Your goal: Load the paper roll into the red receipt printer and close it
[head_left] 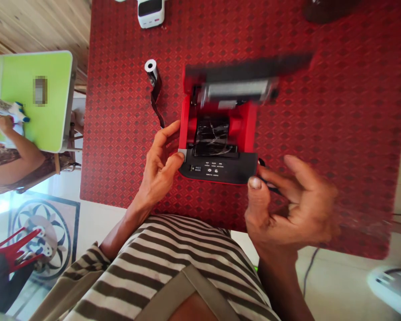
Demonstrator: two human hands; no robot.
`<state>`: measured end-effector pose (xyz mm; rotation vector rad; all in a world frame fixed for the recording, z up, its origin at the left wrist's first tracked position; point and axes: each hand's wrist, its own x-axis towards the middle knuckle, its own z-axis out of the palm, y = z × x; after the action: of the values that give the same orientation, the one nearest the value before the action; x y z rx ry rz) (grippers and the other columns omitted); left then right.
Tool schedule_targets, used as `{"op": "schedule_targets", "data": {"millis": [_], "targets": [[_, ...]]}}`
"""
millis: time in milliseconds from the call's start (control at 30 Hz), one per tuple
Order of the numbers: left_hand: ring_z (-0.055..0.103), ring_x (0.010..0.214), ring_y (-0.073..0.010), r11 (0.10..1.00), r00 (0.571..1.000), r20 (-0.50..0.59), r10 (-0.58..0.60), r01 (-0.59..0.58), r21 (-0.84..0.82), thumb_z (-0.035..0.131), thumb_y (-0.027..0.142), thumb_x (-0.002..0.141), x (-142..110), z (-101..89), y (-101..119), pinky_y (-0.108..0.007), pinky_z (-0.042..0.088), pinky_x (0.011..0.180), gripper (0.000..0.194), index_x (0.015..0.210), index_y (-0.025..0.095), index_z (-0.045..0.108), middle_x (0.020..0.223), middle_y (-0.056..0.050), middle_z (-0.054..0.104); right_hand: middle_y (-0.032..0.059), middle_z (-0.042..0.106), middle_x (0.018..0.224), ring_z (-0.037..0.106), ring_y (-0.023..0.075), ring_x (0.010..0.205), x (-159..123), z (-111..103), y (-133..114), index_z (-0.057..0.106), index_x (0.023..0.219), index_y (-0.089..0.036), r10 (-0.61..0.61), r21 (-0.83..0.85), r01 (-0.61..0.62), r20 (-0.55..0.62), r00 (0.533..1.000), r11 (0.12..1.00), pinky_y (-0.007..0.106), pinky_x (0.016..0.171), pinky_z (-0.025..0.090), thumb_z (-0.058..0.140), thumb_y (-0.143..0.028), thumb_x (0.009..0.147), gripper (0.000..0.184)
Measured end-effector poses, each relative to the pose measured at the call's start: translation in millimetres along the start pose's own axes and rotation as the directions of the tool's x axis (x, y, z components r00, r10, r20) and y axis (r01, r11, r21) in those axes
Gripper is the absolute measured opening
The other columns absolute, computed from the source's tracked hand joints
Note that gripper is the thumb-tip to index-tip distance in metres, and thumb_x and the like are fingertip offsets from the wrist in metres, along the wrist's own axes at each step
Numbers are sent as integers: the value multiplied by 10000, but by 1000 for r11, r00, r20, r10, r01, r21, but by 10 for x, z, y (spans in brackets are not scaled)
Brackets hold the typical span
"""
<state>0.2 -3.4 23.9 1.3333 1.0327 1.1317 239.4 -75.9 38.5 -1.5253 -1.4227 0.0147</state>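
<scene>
Sitting wide open on the red-patterned table (120,165), one red-and-black machine (220,168) shows us its bay: crinkled, glossy black film (212,136) lying inside, red walls either side! Behind it rises one dark lid (240,69), blurred, a pale roller across its underside. Two hands on the scene: the left hand (160,167) grasps the front left corner, thumb on the grey tab (182,155), fingers along the side. Over at the front right corner, the right hand (294,205) has loosely bent fingers, and I can't tell whether they grip. Left of the machine, one white-ended roll (151,71) trails a dark strip; farther off, one white device (150,13). Reading the front panel? Two white icons, small print too tiny to make out.
</scene>
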Motion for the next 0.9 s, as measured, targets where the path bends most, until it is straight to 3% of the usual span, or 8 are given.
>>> {"op": "schedule_targets", "data": {"millis": [167,300,400,467,633,733,900], "targets": [[784,1714,-416,999,999,-19,42,-42,-1,806,681,1248,5,1,-74,-637,689,1401,651,1840,435,695,1845,-77,799,80,997,1216,1009,334,912,179,-139,-17,863,1627,-314,18,-62,-12,108,994,998,448,804,840,812,-520,1250,433],[806,1659,-401,996,996,-19,82,-82,18,816,693,1244,3,-40,-152,-613,682,1394,653,1838,443,708,1829,-79,794,19,1013,1129,979,288,936,661,-224,-77,938,1412,-365,-224,-139,247,160,961,959,445,877,785,822,-288,1241,220],[818,1595,-392,996,996,-32,83,-82,33,816,692,1240,2,-46,-211,-597,697,1355,653,1830,433,712,1784,-95,795,21,1006,1205,960,284,1052,1042,-77,-98,911,1369,-318,-375,-70,415,317,871,907,451,993,756,783,-209,1256,202],[808,1570,-398,996,995,-51,84,-81,46,813,730,1228,0,-28,-239,-612,687,1350,678,1824,423,709,1766,-108,785,54,992,1243,945,308,1130,1239,112,-70,899,1324,-265,-417,4,470,465,781,883,469,1046,752,722,-209,1279,191],[757,1598,-427,996,995,-69,70,-65,63,807,790,1205,-10,35,-218,-658,644,1370,723,1807,401,707,1750,-131,773,85,957,1167,907,353,1014,1521,496,90,910,1189,-272,-327,32,466,755,568,884,497,908,709,755,-238,1213,160],[745,1606,-429,997,997,-61,55,-51,52,810,789,1203,-19,45,-166,-663,632,1372,721,1801,399,710,1748,-130,770,114,937,1115,891,380,966,1570,526,120,903,1183,-273,-269,-1,469,818,509,883,506,854,671,800,-274,1180,103],[721,1646,-441,1000,999,-37,7,-6,25,811,793,1193,-27,29,-106,-686,630,1385,725,1800,412,702,1771,-128,756,165,930,1154,902,443,1199,1514,492,30,864,1169,-244,-254,-19,502,846,469,865,558,1041,687,753,-216,1176,115]]}}
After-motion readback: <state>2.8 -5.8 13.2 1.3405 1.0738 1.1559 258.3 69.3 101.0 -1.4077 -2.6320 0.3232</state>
